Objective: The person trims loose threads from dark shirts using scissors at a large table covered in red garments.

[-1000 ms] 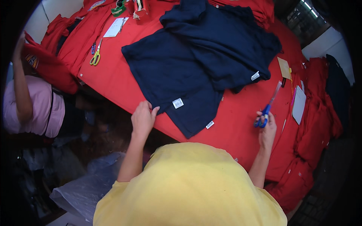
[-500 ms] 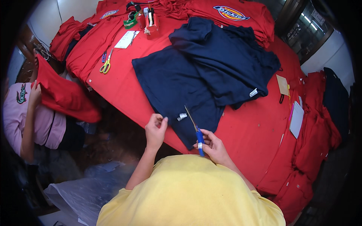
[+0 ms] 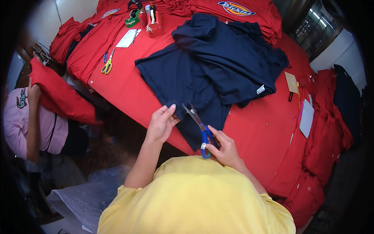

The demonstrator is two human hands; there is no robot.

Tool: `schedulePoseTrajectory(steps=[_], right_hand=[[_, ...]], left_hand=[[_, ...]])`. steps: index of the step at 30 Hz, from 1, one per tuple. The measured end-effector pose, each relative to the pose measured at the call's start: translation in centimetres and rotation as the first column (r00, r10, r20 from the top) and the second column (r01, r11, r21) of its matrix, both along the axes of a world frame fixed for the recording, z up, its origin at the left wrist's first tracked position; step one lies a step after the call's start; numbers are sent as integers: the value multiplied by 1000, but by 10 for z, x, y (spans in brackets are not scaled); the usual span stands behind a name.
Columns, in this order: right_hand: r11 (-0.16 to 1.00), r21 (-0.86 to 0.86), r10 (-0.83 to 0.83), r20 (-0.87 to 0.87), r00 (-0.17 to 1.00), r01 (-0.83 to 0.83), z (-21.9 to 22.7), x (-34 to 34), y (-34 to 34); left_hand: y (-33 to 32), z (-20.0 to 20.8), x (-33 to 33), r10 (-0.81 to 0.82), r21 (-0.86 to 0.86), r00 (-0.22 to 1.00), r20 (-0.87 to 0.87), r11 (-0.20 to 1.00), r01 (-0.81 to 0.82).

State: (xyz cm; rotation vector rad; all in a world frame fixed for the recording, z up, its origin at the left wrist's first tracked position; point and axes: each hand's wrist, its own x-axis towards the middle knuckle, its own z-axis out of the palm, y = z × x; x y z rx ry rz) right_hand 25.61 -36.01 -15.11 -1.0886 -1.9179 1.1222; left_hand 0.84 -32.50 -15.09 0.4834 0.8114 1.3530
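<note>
A navy garment (image 3: 167, 72) lies spread over the table's near part, its lower edge hanging toward me. My left hand (image 3: 160, 124) pinches that garment between thumb and fingers at its edge. Blue-handled scissors (image 3: 201, 126) are in my right hand (image 3: 225, 149), with my fingers in and around the handles. Their blades are slightly parted and point at the cloth just right of my left fingertips. More navy cloth (image 3: 230, 58) is bunched behind, with a small white label (image 3: 260, 89) on its right side.
Yellow-handled scissors (image 3: 106, 67) and a paper sheet (image 3: 128, 38) lie on the red-covered table (image 3: 249, 128). A red tape dispenser (image 3: 154, 28) stands at the back. Red garments (image 3: 327, 128) are piled right. Another person (image 3: 43, 121) at left holds red cloth (image 3: 62, 95).
My left hand has moved slightly up and now grips the navy cloth's edge. The scissors have swung left and their blades have parted. The small white label near them no longer shows.
</note>
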Motion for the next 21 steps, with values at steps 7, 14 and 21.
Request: schedulePoseTrajectory(steps=[7, 14, 21], right_hand=[[985, 175, -25, 111, 993, 5, -2, -2, -5], [978, 211, -24, 115, 993, 0, 1, -7, -2], [975, 223, -26, 127, 992, -3, 3, -10, 0]], left_hand=[[-3, 11, 8, 40, 104, 996, -76, 994, -32], [-5, 15, 13, 106, 151, 963, -247, 986, -70], [-6, 16, 16, 113, 172, 946, -302, 983, -62]])
